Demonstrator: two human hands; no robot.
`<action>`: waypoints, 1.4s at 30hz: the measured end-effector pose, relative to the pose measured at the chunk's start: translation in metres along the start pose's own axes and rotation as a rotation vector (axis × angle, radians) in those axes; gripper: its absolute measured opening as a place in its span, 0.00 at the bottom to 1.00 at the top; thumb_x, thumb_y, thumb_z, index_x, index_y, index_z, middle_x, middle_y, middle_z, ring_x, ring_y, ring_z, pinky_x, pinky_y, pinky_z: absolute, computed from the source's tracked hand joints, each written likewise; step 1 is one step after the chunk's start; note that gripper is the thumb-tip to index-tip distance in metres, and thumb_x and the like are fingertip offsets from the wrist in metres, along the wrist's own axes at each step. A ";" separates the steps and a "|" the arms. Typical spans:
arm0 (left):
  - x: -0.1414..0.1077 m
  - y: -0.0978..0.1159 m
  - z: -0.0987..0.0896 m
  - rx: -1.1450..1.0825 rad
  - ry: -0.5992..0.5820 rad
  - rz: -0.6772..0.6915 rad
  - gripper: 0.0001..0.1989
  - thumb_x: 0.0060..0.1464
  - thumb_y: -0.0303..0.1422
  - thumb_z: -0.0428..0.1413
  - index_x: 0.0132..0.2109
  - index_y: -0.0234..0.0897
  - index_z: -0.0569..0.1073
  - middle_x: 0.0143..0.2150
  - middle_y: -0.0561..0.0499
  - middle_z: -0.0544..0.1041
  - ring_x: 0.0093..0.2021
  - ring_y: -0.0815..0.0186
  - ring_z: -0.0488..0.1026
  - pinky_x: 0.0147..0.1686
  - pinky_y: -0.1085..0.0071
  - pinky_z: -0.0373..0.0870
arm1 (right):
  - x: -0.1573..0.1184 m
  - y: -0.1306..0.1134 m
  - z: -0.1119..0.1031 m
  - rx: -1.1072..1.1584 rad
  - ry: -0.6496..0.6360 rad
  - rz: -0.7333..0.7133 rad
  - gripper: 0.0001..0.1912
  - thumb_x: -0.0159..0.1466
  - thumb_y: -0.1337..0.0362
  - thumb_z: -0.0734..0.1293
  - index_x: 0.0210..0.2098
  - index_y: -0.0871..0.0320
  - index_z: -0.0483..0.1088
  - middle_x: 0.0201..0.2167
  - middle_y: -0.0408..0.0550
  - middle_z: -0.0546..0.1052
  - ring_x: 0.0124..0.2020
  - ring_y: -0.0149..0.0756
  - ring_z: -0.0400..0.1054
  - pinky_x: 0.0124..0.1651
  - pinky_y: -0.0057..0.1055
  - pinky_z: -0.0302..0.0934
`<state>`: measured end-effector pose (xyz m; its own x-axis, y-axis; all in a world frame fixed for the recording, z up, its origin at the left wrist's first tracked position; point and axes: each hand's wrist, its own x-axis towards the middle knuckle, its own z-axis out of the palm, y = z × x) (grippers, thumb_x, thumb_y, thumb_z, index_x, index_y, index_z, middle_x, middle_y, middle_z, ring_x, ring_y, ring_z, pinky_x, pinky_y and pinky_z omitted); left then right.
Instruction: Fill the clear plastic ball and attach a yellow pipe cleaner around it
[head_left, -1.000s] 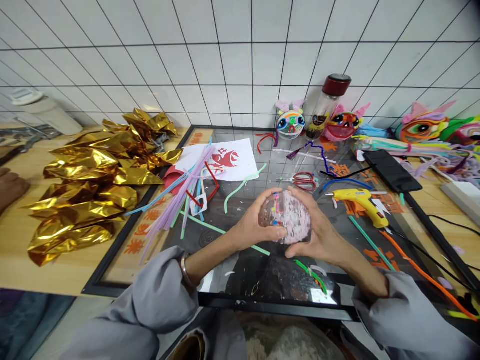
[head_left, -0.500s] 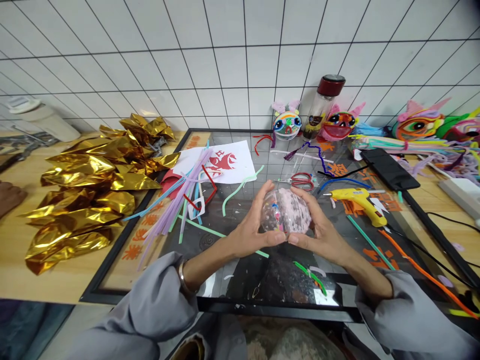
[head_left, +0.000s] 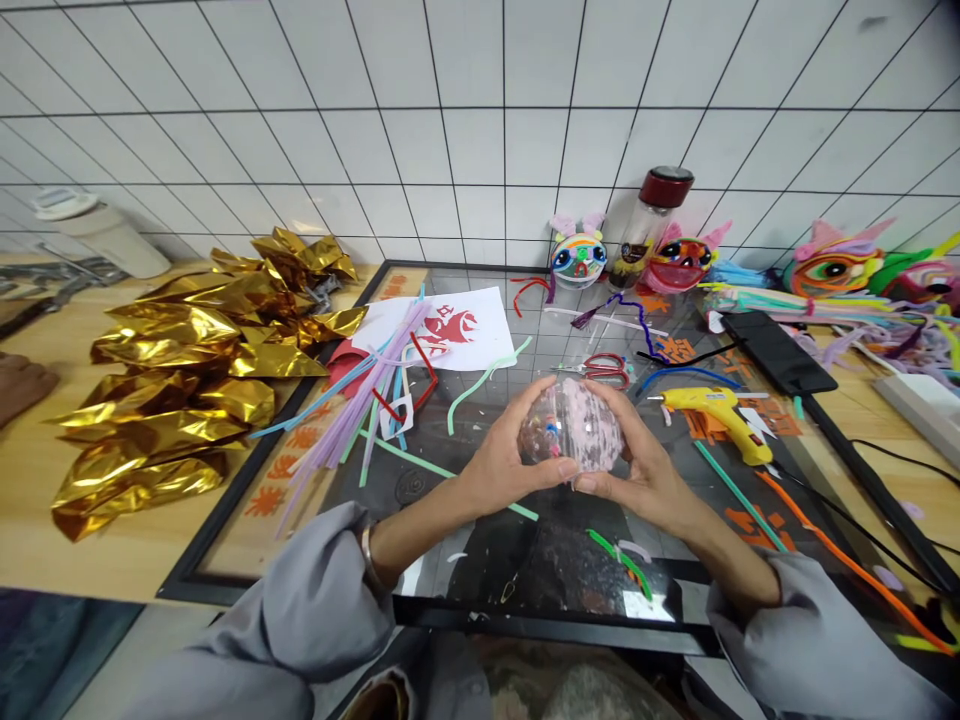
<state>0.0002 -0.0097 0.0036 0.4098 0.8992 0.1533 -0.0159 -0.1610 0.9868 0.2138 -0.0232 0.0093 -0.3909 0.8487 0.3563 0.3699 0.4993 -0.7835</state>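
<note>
A clear round ball (head_left: 574, 425), partly covered with pinkish-white material, is held up over the dark glass board (head_left: 480, 550). My left hand (head_left: 517, 450) wraps round its left side, and my right hand (head_left: 637, 455) grips its right side. Both thumbs press on the lower front and nearly meet. Small blue and pink bits show in the ball's clear left part. Just behind it lie red-handled scissors (head_left: 606, 370). To the right rests a yellow glue gun (head_left: 720, 415).
Gold foil (head_left: 172, 390) lies left, near another person's hand (head_left: 26, 388). Purple pipe cleaners (head_left: 360, 400) overlap a white paper (head_left: 491, 325). Behind stand a red-lidded bottle (head_left: 637, 235) and decorated heads (head_left: 579, 258). A black phone (head_left: 780, 355) lies right; a cable (head_left: 847, 530) trails nearby.
The ball has turned slightly between my hands, and its pinkish covering faces forward differently. The camera view has shifted a little. Both hands keep their hold.
</note>
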 end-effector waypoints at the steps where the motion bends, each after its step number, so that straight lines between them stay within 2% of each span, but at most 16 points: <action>1: 0.000 0.001 0.000 0.020 -0.004 0.002 0.47 0.48 0.46 0.67 0.70 0.41 0.56 0.70 0.39 0.61 0.64 0.46 0.67 0.64 0.51 0.66 | 0.000 0.001 0.000 0.013 -0.001 0.003 0.43 0.61 0.50 0.72 0.70 0.41 0.50 0.69 0.50 0.59 0.70 0.51 0.54 0.72 0.51 0.50; 7: 0.001 0.005 -0.004 0.023 -0.030 0.017 0.48 0.46 0.47 0.68 0.70 0.41 0.57 0.71 0.39 0.60 0.63 0.47 0.68 0.62 0.52 0.68 | 0.000 0.005 0.000 -0.007 -0.008 -0.067 0.45 0.60 0.51 0.74 0.70 0.41 0.50 0.70 0.50 0.58 0.72 0.51 0.52 0.72 0.52 0.49; 10: 0.002 0.004 -0.004 0.054 -0.032 0.048 0.48 0.47 0.48 0.67 0.70 0.41 0.57 0.70 0.39 0.61 0.64 0.46 0.67 0.63 0.51 0.66 | 0.000 0.007 -0.001 -0.046 -0.006 -0.109 0.46 0.60 0.51 0.74 0.71 0.42 0.49 0.70 0.51 0.58 0.72 0.51 0.51 0.72 0.52 0.49; 16: 0.003 -0.003 -0.007 0.252 -0.039 0.302 0.47 0.47 0.49 0.67 0.70 0.44 0.59 0.70 0.39 0.61 0.71 0.44 0.57 0.71 0.46 0.52 | -0.003 0.006 -0.001 -0.041 0.002 -0.064 0.48 0.61 0.44 0.71 0.72 0.46 0.45 0.70 0.54 0.58 0.71 0.53 0.53 0.71 0.52 0.51; 18: 0.004 -0.005 -0.008 0.270 -0.049 0.349 0.47 0.48 0.50 0.67 0.70 0.45 0.58 0.70 0.39 0.60 0.72 0.44 0.56 0.71 0.45 0.50 | -0.003 0.005 -0.001 -0.038 0.000 -0.052 0.48 0.61 0.43 0.70 0.72 0.46 0.45 0.70 0.54 0.58 0.71 0.53 0.53 0.72 0.52 0.50; 29: 0.005 -0.011 -0.009 0.307 -0.071 0.339 0.48 0.48 0.52 0.65 0.71 0.45 0.55 0.72 0.38 0.56 0.73 0.42 0.52 0.72 0.43 0.47 | -0.004 0.009 -0.001 0.047 -0.043 0.059 0.50 0.61 0.43 0.69 0.73 0.47 0.42 0.75 0.54 0.49 0.74 0.52 0.46 0.73 0.53 0.44; 32: 0.007 -0.008 -0.008 0.276 -0.088 0.285 0.48 0.48 0.51 0.66 0.70 0.44 0.57 0.72 0.38 0.58 0.72 0.42 0.53 0.72 0.43 0.47 | -0.003 0.009 0.001 0.083 -0.046 0.104 0.52 0.61 0.41 0.69 0.74 0.50 0.41 0.75 0.55 0.48 0.75 0.52 0.45 0.74 0.53 0.43; 36: 0.009 -0.003 -0.005 0.126 -0.051 0.047 0.47 0.49 0.53 0.64 0.70 0.41 0.57 0.71 0.38 0.60 0.70 0.42 0.58 0.70 0.46 0.54 | -0.002 0.009 0.001 0.145 -0.068 0.233 0.48 0.65 0.39 0.63 0.74 0.51 0.39 0.76 0.54 0.45 0.75 0.51 0.43 0.74 0.54 0.41; 39: 0.011 -0.003 -0.003 -0.046 0.022 -0.085 0.45 0.52 0.55 0.61 0.69 0.38 0.58 0.69 0.38 0.63 0.69 0.44 0.61 0.67 0.49 0.59 | -0.001 0.007 -0.002 0.132 -0.043 0.225 0.47 0.66 0.35 0.55 0.75 0.49 0.36 0.76 0.53 0.48 0.75 0.50 0.44 0.73 0.55 0.42; 40: 0.011 -0.004 -0.003 -0.119 0.041 -0.121 0.44 0.53 0.56 0.60 0.69 0.39 0.58 0.69 0.38 0.63 0.67 0.45 0.63 0.64 0.50 0.64 | -0.001 0.007 -0.004 0.106 -0.040 0.205 0.47 0.66 0.34 0.54 0.75 0.49 0.35 0.75 0.54 0.49 0.75 0.51 0.46 0.73 0.57 0.43; 42: 0.012 -0.004 -0.001 -0.270 0.047 -0.211 0.43 0.53 0.57 0.60 0.68 0.44 0.58 0.69 0.39 0.64 0.61 0.48 0.70 0.53 0.55 0.74 | -0.001 0.005 -0.007 0.002 -0.047 0.152 0.48 0.66 0.34 0.54 0.75 0.50 0.34 0.75 0.58 0.50 0.74 0.54 0.48 0.71 0.60 0.45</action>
<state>0.0039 0.0025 0.0011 0.3874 0.9200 -0.0592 -0.1786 0.1379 0.9742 0.2218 -0.0200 0.0090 -0.3696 0.9053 0.2092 0.4262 0.3653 -0.8276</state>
